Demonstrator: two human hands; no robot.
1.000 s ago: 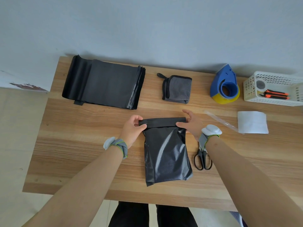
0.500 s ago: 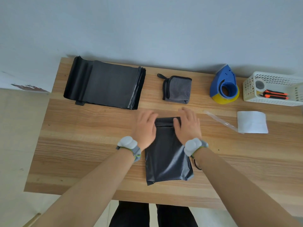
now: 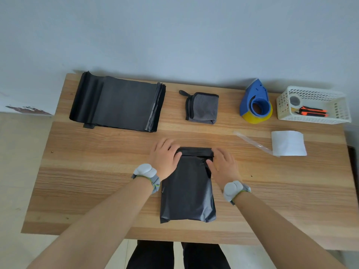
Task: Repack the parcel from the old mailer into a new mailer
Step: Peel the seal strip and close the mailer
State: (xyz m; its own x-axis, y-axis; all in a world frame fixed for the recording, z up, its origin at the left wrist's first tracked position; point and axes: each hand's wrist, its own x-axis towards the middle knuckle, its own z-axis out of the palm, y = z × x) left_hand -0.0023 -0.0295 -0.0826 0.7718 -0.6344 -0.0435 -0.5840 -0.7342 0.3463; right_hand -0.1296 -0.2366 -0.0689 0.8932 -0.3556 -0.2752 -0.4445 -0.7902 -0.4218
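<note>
A filled black mailer (image 3: 187, 193) lies flat on the wooden table (image 3: 97, 181) in front of me, its top flap (image 3: 196, 151) folded down. My left hand (image 3: 165, 159) rests palm down on the flap's left end. My right hand (image 3: 223, 167) lies flat on the mailer's upper right edge, fingers spread. Neither hand grips anything. A stack of flat black mailers (image 3: 118, 106) sits at the back left. A folded grey cloth pouch (image 3: 202, 107) with black trim lies at the back centre.
A blue and yellow tape dispenser (image 3: 255, 101) stands at the back right, beside a white basket (image 3: 313, 104) holding an orange-handled cutter. A white paper sheet (image 3: 288, 143) and a clear plastic strip (image 3: 252, 141) lie right of the mailer.
Both hands went from pinching the flap's ends to pressing flat on it, then slid apart from the flap's middle toward its ends. The scissors are now hidden under my right arm.
</note>
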